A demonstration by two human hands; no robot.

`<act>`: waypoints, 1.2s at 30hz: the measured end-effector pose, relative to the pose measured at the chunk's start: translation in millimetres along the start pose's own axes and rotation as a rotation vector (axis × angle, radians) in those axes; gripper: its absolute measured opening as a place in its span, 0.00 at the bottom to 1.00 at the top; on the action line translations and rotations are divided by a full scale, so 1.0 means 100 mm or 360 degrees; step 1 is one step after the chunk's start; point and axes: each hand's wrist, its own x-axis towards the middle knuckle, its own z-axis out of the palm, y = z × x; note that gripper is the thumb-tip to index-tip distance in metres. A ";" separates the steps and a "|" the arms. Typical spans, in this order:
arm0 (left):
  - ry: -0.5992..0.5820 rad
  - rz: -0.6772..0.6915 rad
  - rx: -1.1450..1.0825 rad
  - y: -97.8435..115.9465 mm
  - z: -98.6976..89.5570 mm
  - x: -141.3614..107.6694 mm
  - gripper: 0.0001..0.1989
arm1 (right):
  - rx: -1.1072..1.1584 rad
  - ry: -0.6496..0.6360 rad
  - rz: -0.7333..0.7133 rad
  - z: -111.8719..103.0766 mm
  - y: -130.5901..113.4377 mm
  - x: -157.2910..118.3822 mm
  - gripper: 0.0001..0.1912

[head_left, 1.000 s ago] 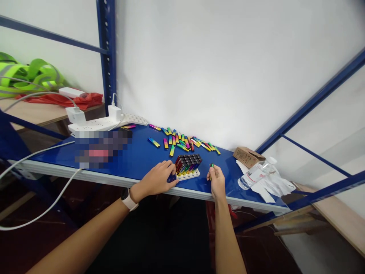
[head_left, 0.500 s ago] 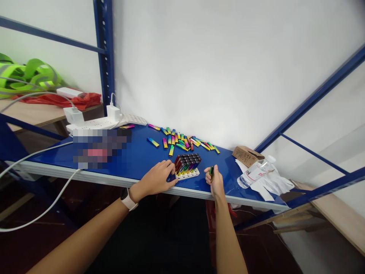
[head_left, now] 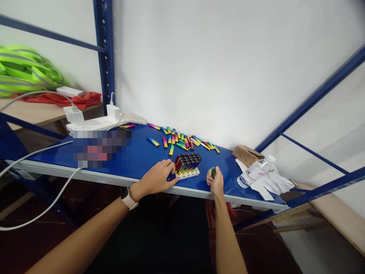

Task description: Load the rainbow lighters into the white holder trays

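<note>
Pinching rainbow stick (head_left: 213,173), near white rack (head_left: 190,174)

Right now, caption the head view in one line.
Left hand at white rack; right hand holds rainbow stick.

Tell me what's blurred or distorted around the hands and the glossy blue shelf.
Head view: a pixelated mosaic patch hides part of the glossy blue shelf; the small multicoloured object in the right hand looks too soft to identify; also head view: the wide lens tilts the blue steel upright.
</note>
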 end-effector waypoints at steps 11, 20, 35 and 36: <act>0.0007 -0.0002 0.0002 0.00 0.00 0.00 0.11 | -0.0069 0.0034 -0.0078 0.02 -0.01 -0.01 0.27; -0.0020 -0.0017 0.0023 0.01 0.00 -0.01 0.11 | -0.0362 0.0084 -0.0348 0.11 -0.13 0.03 0.20; -0.0029 -0.0022 0.0034 0.00 0.02 -0.01 0.12 | -0.0864 0.0053 -0.0807 0.22 -0.17 0.11 0.18; -0.0027 -0.0025 0.0037 0.00 0.01 0.00 0.12 | -0.0889 0.0045 -0.0814 0.23 -0.16 0.10 0.18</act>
